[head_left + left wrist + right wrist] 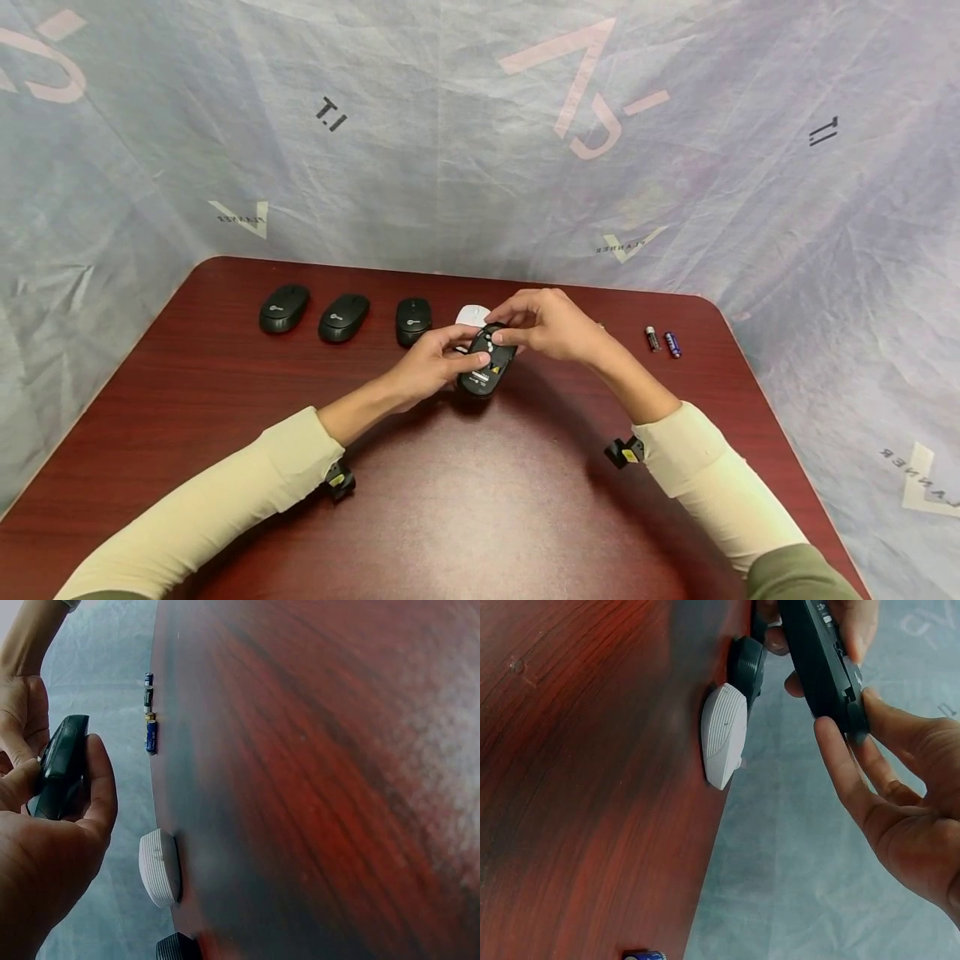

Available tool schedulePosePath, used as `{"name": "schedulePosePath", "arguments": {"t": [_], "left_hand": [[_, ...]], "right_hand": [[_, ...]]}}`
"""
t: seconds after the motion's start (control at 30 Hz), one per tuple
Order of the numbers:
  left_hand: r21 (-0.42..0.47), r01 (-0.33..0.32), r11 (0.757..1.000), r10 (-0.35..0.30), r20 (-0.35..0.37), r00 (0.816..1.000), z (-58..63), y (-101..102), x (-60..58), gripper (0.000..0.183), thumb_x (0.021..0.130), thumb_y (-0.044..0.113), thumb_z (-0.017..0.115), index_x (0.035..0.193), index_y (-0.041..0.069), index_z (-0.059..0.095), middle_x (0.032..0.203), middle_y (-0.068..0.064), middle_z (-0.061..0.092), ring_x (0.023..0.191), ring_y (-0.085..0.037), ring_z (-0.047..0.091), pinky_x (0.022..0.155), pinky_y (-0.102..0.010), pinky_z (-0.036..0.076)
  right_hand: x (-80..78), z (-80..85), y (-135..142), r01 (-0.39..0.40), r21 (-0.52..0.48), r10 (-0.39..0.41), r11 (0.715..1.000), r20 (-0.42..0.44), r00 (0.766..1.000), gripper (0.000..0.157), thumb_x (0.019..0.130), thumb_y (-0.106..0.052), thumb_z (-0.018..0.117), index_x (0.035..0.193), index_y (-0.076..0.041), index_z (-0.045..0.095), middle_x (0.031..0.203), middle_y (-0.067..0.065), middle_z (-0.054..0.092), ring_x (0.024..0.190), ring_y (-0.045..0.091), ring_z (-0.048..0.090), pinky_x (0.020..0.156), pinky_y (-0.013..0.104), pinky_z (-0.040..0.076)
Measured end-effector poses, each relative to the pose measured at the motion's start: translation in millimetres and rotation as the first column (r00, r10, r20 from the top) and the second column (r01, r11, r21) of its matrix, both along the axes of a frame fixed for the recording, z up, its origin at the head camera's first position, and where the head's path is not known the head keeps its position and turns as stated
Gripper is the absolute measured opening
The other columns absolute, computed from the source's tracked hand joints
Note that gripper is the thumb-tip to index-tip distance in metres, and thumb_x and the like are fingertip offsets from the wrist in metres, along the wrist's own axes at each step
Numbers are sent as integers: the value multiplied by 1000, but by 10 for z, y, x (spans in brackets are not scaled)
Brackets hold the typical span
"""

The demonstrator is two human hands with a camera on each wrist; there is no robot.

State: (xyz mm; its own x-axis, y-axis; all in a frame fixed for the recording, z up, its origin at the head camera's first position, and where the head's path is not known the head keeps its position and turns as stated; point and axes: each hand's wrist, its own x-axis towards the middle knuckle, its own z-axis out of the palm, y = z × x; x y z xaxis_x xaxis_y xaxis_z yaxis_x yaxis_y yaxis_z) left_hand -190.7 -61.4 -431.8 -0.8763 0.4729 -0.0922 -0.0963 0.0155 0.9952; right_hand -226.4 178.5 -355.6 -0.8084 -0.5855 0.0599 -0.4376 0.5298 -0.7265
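Observation:
A black computer mouse (487, 360) is held above the table with its underside turned up, showing labels and a small yellow mark. My left hand (431, 367) grips its near left side, thumb on the underside. At the far end, my right hand (558, 325) pinches the mouse between thumb and fingers. In the right wrist view, the right fingertips touch the end of the black mouse (821, 667), where a gap shows along its edge. Just behind the hands stands a white mouse (472, 314), partly covered by them.
Three other black mice, the left one (285, 308), the middle one (344, 317) and the right one (414, 321), stand in a row at the back left. A black battery (653, 338) and a blue battery (672, 344) lie at the back right. Grey cloth (442, 150) hangs behind the table (480, 500).

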Motion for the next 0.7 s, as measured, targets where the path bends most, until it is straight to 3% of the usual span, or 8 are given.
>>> {"name": "schedulePosePath", "arguments": {"t": [0.23, 0.5, 0.7], "left_hand": [[17, 24, 1000, -24, 5, 1000, 9, -9, -1, 49, 108, 5, 72, 154, -6, 59, 135, -23, 74, 96, -9, 79, 80, -24, 68], [0, -5, 1000, 5, -33, 999, 7, 15, 0, 50, 101, 3, 82, 147, -6, 64, 132, -23, 79, 102, -10, 82, 86, -23, 69], [-9, -42, 999, 41, -51, 998, 16, 10, -8, 50, 99, 2, 83, 146, -7, 65, 134, -26, 78, 99, -11, 81, 84, -22, 68]], "right_hand": [[22, -29, -17, -21, 16, 22, 1000, -81, 996, 25, 97, -11, 91, 121, -10, 87, 107, 5, 85, 86, 15, 77, 74, 26, 66], [63, -53, -27, -46, -35, 44, 998, -58, 997, 25, 98, -8, 89, 123, -8, 86, 112, 12, 80, 85, 21, 81, 71, 38, 73], [80, -76, -41, -1, -35, 0, 999, -47, 999, 32, 103, -14, 84, 134, -6, 80, 119, 12, 82, 98, 21, 81, 82, 39, 72]]}}
